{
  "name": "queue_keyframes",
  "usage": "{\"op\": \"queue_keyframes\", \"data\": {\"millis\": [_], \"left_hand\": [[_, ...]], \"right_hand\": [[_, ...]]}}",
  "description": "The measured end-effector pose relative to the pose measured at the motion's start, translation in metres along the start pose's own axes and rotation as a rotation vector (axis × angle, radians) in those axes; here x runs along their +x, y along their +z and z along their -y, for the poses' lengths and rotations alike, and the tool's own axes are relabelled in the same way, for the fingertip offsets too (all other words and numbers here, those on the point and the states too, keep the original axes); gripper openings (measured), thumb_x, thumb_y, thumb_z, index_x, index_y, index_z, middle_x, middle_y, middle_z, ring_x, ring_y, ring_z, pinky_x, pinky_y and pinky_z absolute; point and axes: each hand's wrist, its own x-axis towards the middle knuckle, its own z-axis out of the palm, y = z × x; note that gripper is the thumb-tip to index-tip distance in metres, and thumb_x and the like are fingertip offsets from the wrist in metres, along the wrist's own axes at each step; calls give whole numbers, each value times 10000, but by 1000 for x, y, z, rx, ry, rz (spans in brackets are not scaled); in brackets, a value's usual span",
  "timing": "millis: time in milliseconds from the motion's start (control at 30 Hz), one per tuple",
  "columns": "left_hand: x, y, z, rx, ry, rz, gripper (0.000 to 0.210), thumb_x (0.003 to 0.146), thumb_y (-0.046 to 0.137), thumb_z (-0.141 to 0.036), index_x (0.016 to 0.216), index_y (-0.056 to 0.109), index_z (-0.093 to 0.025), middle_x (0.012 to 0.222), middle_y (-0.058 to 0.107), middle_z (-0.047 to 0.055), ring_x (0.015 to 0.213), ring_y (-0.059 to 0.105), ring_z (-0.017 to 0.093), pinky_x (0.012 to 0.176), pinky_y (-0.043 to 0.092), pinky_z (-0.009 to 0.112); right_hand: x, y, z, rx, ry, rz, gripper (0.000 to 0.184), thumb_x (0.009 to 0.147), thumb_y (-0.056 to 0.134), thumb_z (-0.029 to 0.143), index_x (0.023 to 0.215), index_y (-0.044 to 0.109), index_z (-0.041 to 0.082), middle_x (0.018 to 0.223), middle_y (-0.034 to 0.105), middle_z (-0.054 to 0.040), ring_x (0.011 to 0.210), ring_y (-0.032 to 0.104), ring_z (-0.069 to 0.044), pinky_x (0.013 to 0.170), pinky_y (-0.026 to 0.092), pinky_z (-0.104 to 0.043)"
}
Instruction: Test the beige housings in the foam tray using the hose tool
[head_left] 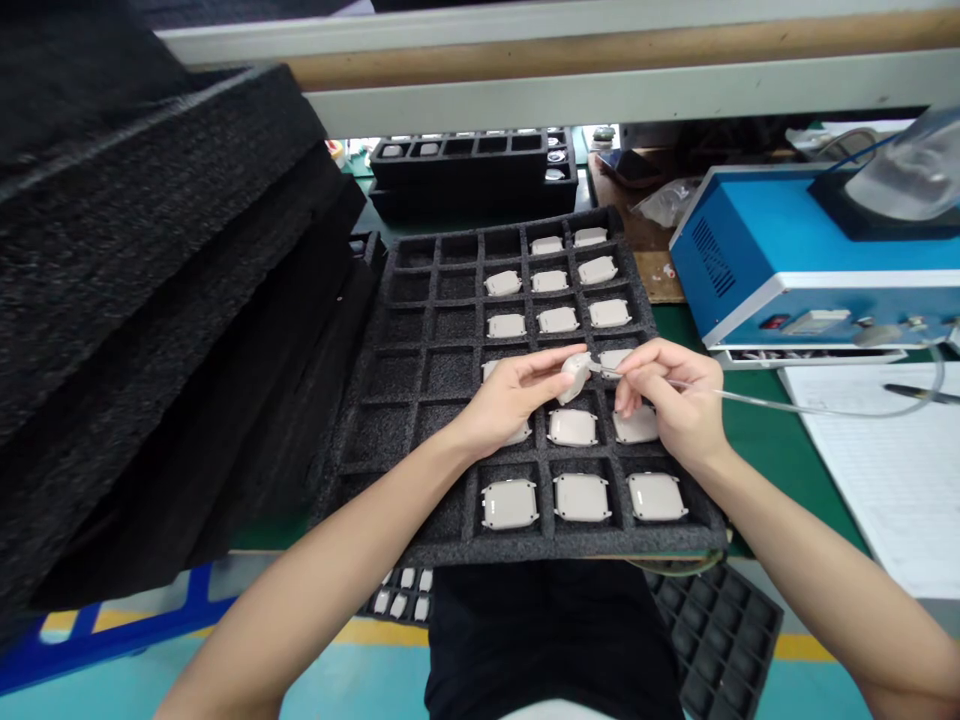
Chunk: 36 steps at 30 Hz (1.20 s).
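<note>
My left hand (517,392) pinches a beige watch case (575,378) between thumb and fingers, raised over the black foam tray (525,548) and tilted on edge. My right hand (675,392) is closed on a thin needle-like tool (609,371) whose tip meets or nearly meets the case's upper right edge; contact cannot be told. From the tool a clear tube (810,408) runs right. Similar watch cases, such as one at the front (583,498), lie flat in the tray's right-hand compartments. Some are partly hidden by my hands.
A blue machine (750,230) stands at the right, beside a paper sheet (877,450) and a black pen (922,394). Stacked black foam sheets (172,300) rise on the left. More foam trays (465,190) sit behind, below a pale crossbar (600,105).
</note>
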Motion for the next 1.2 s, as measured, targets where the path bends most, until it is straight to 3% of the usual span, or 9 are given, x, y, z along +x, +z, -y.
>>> {"op": "queue_keyframes", "data": {"millis": [500, 900, 1200], "left_hand": [[0, 0, 0, 1, 1, -2, 464, 777, 691, -326, 1213, 624, -179, 1229, 649, 82, 1172, 560, 249, 1052, 336, 402], [2, 1, -1, 34, -81, -82, 492, 726, 720, -416, 1176, 653, -228, 1234, 651, 49, 1221, 520, 283, 1074, 347, 404], [1, -1, 0, 32, -88, -65, 507, 734, 713, -423, 1193, 641, -221, 1179, 678, 64, 1204, 527, 267, 1081, 328, 408]], "right_hand": [[0, 2, 2, -17, 20, 7, 90, 734, 545, 137, 693, 618, 170, 475, 611, 23, 377, 513, -94, 412, 413, -216], [7, 5, 6, 106, 139, 21, 57, 636, 529, 190, 637, 581, 167, 421, 571, 48, 344, 476, -71, 384, 400, -182], [6, 6, 6, 143, 153, 22, 61, 636, 529, 176, 642, 587, 160, 426, 574, 52, 344, 471, -66, 390, 395, -180]]}}
